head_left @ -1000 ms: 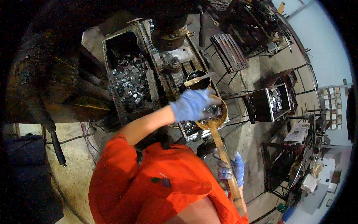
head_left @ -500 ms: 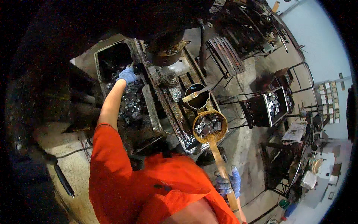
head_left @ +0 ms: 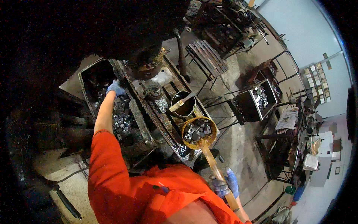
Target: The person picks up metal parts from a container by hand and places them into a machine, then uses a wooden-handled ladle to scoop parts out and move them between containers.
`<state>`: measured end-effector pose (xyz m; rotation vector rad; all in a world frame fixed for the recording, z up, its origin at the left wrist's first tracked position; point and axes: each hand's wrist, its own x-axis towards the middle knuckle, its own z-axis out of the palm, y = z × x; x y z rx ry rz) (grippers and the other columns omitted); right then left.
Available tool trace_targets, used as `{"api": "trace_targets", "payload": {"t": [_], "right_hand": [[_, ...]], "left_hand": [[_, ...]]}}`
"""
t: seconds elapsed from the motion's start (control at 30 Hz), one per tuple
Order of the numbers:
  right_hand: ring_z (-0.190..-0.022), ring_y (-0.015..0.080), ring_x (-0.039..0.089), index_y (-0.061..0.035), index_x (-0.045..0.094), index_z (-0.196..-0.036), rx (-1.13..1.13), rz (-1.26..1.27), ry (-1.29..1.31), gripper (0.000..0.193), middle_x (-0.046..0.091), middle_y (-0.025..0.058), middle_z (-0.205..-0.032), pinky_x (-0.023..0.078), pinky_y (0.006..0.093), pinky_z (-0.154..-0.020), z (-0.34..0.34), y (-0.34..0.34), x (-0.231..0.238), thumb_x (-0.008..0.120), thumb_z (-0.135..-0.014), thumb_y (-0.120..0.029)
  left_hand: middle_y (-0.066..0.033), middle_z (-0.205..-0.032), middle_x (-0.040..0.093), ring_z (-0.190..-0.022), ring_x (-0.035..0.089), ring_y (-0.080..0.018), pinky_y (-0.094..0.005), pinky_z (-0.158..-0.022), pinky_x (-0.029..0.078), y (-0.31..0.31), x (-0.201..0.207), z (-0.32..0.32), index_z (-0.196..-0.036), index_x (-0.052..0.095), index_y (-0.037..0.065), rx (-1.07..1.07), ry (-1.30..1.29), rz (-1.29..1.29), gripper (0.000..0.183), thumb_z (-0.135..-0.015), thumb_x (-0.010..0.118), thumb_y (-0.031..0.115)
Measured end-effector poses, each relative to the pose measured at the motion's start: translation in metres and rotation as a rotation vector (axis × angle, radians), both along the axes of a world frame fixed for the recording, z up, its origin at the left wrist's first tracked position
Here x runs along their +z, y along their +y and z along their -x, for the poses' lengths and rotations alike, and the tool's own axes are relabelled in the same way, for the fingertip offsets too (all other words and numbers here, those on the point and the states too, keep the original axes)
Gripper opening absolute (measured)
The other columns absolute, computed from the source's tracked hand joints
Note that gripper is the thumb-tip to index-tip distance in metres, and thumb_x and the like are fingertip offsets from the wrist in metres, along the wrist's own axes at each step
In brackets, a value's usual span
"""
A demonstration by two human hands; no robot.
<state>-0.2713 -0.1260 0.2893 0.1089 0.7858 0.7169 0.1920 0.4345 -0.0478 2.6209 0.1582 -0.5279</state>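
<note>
My left hand (head_left: 116, 89), in a blue glove, reaches into a dark metal bin (head_left: 84, 89) and touches the heap of small, blocky metal pieces (head_left: 121, 121). Its fingers are mostly hidden, so I cannot tell whether they grip any. At the lower right, my right hand (head_left: 225, 184), also gloved, is wrapped round the wooden handle (head_left: 210, 162) of a long-handled scoop. The scoop's round, yellow-brown bowl (head_left: 183, 136) holds several grey metal pieces (head_left: 197, 131). It is at the near end of the dirty metal machine bed (head_left: 167, 145).
A dark bucket (head_left: 172, 113) sits beside the scoop, a flat wooden-ended tool (head_left: 178, 106) across its top. To the right are a slatted stand (head_left: 209, 58) and a box of metal pieces (head_left: 242, 108). A dark bench (head_left: 276, 140) lies farther right. Dark machinery fills the upper left.
The whole view has shifted, so the bin, bucket and scoop appear farther left and lower. My left hand stays in the bin, slightly moved. My right hand keeps its hold on the scoop.
</note>
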Motion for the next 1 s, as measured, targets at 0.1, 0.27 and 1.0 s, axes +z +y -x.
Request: {"api": "trace_targets", "payload": {"t": [0.1,0.27,1.0], "right_hand": [[-0.04,0.0065,0.036,0.0,0.049,-0.105,-0.022,-0.008,-0.051,0.055,0.038,-0.0023,-0.057,0.031,0.0193,-0.034,0.005,0.007,0.0,0.056,-0.08,-0.049],[-0.04,0.0071,0.035,-0.0009,0.049,-0.105,-0.03,0.06,-0.09,0.054,0.04,-0.0019,-0.058,0.03,0.0194,-0.034,0.01,0.01,-0.003,0.057,-0.08,-0.048],[-0.039,0.0064,0.033,0.0024,0.051,-0.106,-0.025,-0.013,-0.127,0.059,0.037,-0.0016,-0.054,0.028,0.0195,-0.031,0.021,0.014,-0.024,0.048,-0.084,-0.052]], "left_hand": [[-0.0172,-0.139,0.031,-0.116,0.046,-0.0349,-0.0408,-0.093,0.043,-0.056,0.033,0.031,-0.135,0.033,0.024,0.072,-0.088,0.063,0.089,-0.056,0.072,0.035],[-0.0166,-0.142,0.025,-0.116,0.046,-0.0355,-0.039,-0.094,0.042,-0.085,0.128,0.065,-0.132,0.038,0.022,0.051,-0.16,-0.291,0.08,-0.062,0.068,0.046],[-0.0077,-0.098,0.065,-0.082,0.062,-0.0224,-0.0311,-0.079,0.047,-0.043,0.05,0.03,-0.112,0.053,0.007,-0.017,-0.295,0.259,0.053,-0.067,0.073,0.025]]}}
